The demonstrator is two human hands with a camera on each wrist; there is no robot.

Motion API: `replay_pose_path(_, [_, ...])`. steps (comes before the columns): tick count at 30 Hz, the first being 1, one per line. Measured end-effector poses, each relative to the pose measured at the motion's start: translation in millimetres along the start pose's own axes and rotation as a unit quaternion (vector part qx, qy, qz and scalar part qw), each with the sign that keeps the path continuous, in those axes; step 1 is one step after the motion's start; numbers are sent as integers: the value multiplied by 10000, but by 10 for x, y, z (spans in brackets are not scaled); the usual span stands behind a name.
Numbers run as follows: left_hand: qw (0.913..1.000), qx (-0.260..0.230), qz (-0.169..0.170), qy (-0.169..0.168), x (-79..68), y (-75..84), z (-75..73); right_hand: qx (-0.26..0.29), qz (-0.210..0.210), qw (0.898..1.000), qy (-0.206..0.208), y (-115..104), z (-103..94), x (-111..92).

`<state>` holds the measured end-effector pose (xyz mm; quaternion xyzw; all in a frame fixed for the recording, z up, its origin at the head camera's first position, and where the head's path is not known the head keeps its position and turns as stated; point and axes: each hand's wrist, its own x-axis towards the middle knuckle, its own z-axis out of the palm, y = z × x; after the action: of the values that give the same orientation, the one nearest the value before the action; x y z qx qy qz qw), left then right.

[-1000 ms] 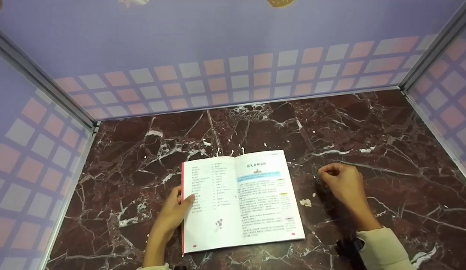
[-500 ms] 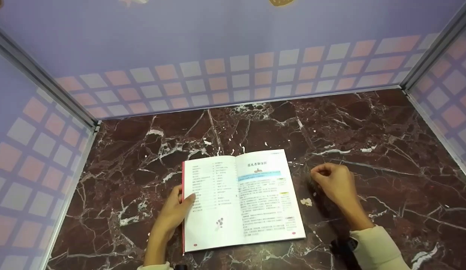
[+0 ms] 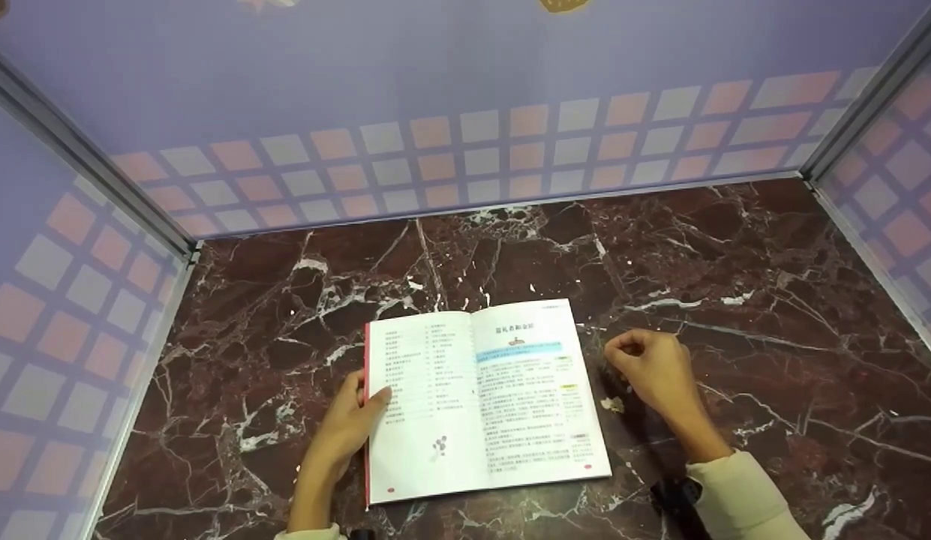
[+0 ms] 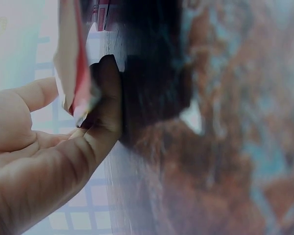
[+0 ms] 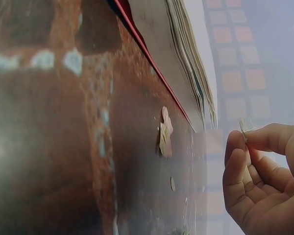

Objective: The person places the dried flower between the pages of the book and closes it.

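Right hand (image 3: 653, 373) pinches a small wispy sprig (image 5: 244, 126) between thumb and fingertip, above the counter (image 3: 765, 262) and near the right edge of an open book (image 3: 412, 469). Left hand (image 3: 345, 427) grips that book's left edge, thumb on the page. Just beside the right-hand page lies a pale, petal-like scrap (image 3: 612, 405); beyond stands a lilac wall (image 3: 435, 67) patterned with squares.
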<state>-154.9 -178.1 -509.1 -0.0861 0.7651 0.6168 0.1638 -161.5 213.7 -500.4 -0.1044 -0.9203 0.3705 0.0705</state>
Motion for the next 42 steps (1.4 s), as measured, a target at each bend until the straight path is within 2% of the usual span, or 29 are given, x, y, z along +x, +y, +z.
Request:
replay_pose_path(10, [10000,-5,45,-25,-5,-2,-8,155,-3,9997,-168,-67,55,-7])
replay_pose_path(29, [10000,51,76,-3,-7,3,-12,160,-102,9996,-212,-142,147,-41])
replay_pose_path(42, [10000,36,33,-24,-10,6,-1,554,240,9968,-516,-252,215,-75])
